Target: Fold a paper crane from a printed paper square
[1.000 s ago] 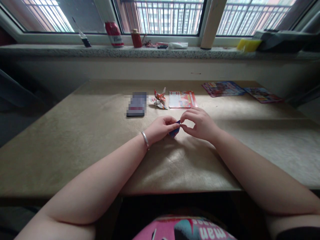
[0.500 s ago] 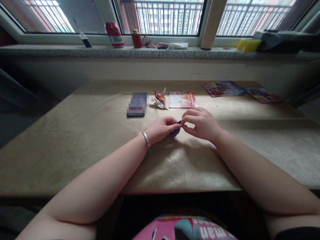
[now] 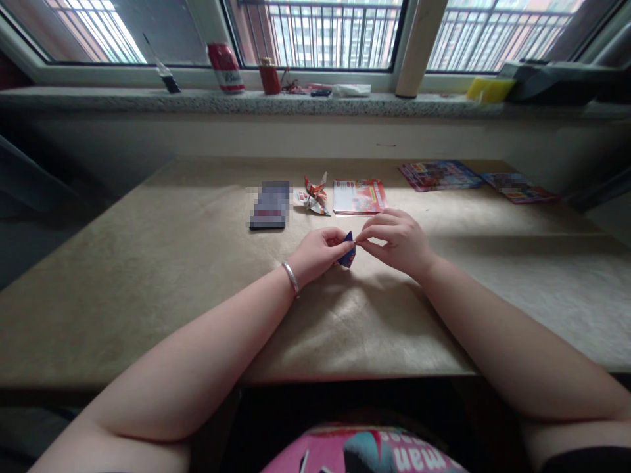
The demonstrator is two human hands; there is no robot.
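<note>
Between thumb and fingers, my left hand (image 3: 326, 253) pinches a small piece of folded dark blue paper (image 3: 348, 257), partly covered by those fingers. A pointed tip of the paper sticks up above my left thumb. My right hand (image 3: 394, 240) has its thumb and index finger pinched together at the paper's right edge, its other fingers curled loosely. Both hands are just above the tabletop. Behind them stands a folded paper figure (image 3: 316, 197) in red, white and green with pointed ends, beside a small stack of red and white printed paper sheets (image 3: 359, 196).
A phone-like dark slab (image 3: 271, 205), blurred out, lies left of the folded figure. Colourful leaflets (image 3: 440, 175) lie at the back right of the beige table (image 3: 162, 263). On the windowsill (image 3: 187, 103) are a red can (image 3: 225, 68), a red lighter-like item (image 3: 269, 76) and a yellow object (image 3: 490, 89).
The blue paper has turned more upright in my left hand, and its pointed tip now shows above the thumb. My right fingers have shifted slightly along its edge.
</note>
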